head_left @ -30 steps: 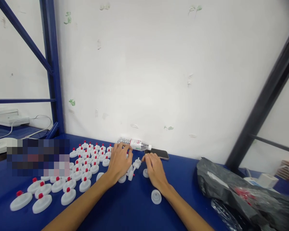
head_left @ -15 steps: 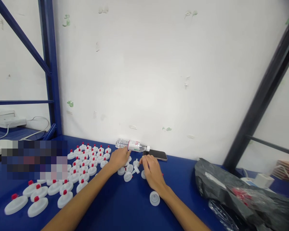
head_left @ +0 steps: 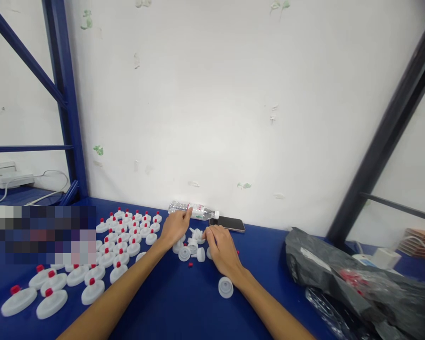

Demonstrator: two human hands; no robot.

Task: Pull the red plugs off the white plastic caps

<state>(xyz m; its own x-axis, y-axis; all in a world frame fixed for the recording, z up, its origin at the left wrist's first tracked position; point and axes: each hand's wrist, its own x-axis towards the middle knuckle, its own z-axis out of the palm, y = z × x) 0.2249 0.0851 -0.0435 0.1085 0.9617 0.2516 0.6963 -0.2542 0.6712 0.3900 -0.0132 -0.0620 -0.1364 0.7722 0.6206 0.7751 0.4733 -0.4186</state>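
Observation:
My left hand (head_left: 174, 228) lies palm down on the blue table (head_left: 170, 307), fingers curled among a small heap of loose white plastic caps (head_left: 190, 246). My right hand (head_left: 222, 249) rests just right of that heap, fingers bent down onto the caps; what they pinch is hidden. A tiny red plug (head_left: 190, 264) lies loose in front of the heap. One white cap (head_left: 225, 287) sits alone beside my right wrist. Rows of white caps with red plugs (head_left: 120, 241) cover the table to the left.
A clear water bottle (head_left: 193, 210) lies on its side against the white wall, with a dark phone (head_left: 230, 224) next to it. A black plastic bag (head_left: 343, 278) fills the right side. Blue shelf posts (head_left: 62, 99) stand at left, a dark post (head_left: 382, 146) at right.
Both hands have drawn slightly together over the loose caps, and the caps under them have shifted. A small red plug now lies in front of the heap. The camera drifted a little.

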